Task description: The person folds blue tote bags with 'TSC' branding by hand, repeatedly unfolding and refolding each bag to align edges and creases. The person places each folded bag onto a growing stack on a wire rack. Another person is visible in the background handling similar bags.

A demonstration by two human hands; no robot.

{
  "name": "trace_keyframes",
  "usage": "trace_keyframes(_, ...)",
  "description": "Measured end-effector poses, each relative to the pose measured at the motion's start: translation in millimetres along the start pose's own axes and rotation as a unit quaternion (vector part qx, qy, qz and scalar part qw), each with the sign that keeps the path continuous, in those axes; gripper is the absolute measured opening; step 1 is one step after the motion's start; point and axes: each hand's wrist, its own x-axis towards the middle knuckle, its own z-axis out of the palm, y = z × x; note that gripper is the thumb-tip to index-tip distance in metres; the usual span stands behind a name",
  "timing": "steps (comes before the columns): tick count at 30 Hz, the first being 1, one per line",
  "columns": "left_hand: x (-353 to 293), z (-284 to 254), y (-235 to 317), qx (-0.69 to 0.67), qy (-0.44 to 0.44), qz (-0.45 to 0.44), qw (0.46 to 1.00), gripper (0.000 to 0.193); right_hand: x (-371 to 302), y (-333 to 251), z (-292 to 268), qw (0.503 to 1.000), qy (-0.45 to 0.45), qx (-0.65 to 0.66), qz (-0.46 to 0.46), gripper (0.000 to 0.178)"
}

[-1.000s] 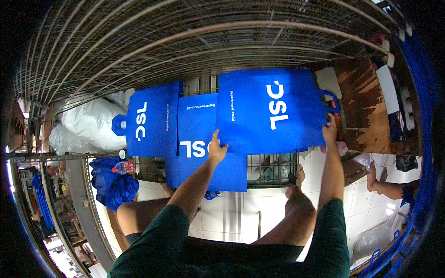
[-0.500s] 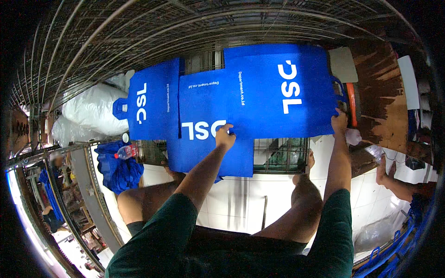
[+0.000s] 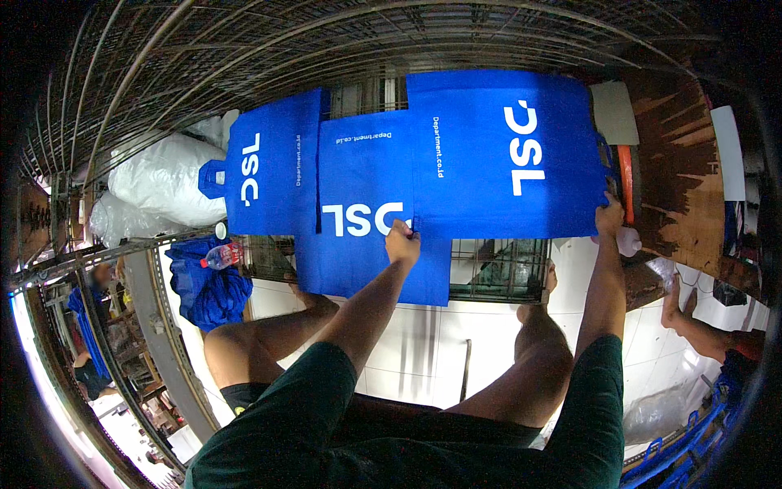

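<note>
Three blue fabric bags with white print lie across a wire rack. The right-hand bag (image 3: 476, 155) overlaps the right side of the middle bag (image 3: 358, 175), which hangs nearest to me. At the left lies another bag (image 3: 281, 171), its handle toward the white plastic. My left hand (image 3: 402, 243) is closed in a pinch on the near left corner of the right-hand bag, above the middle bag's print. With my right hand (image 3: 609, 217) I grip the same bag's near right corner by its handle end; those fingertips are partly hidden.
White plastic sacks (image 3: 163, 187) sit at the left beside a small bottle (image 3: 221, 256) and bunched blue fabric (image 3: 208, 289). A worn wooden board (image 3: 672, 163) and an orange strip (image 3: 626, 175) lie right. Wire mesh (image 3: 366, 41) rises at the back. Another person's leg (image 3: 692, 326) shows far right.
Both hands have shifted slightly right together with the right-hand bag, which lies a little farther right and away from me. The view has also shifted a little.
</note>
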Motion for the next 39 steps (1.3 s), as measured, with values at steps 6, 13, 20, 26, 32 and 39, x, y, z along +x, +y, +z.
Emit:
trace_keyframes(6, 2.0, 6.1, -4.5, 0.021, 0.014, 0.014, 1.000, 0.026, 2.5, 9.2, 8.8, 1.000, -0.003, -0.023, -0.013, 0.052)
trace_keyframes(13, 3.1, 0.1, -9.8, 0.056, 0.078, 0.036, 0.995, 0.029, -14.2, -30.9, -4.6, 0.998, 0.014, -0.032, -0.059, 0.054)
trace_keyframes(20, 0.5, -97.6, 139.6, -0.474, -0.047, 0.115, 0.872, 0.026, -90.1, -30.5, -38.8, 0.966, 0.069, 0.122, -0.220, 0.051)
trace_keyframes(26, -32.3, -304.0, 286.7, -0.779, -0.098, 0.178, 0.594, 0.057, -237.0, -24.1, -109.6, 0.914, 0.014, 0.404, 0.019, 0.044)
trace_keyframes(32, -40.1, -347.8, 320.9, -0.785, -0.162, 0.129, 0.584, 0.041, -367.7, 35.5, -149.4, 0.905, 0.077, 0.395, 0.139, 0.036)
trace_keyframes(39, -91.9, -308.1, 252.9, -0.749, -0.050, 0.034, 0.660, 0.024, -454.3, 48.7, -168.1, 0.892, 0.084, 0.406, 0.179, 0.034)
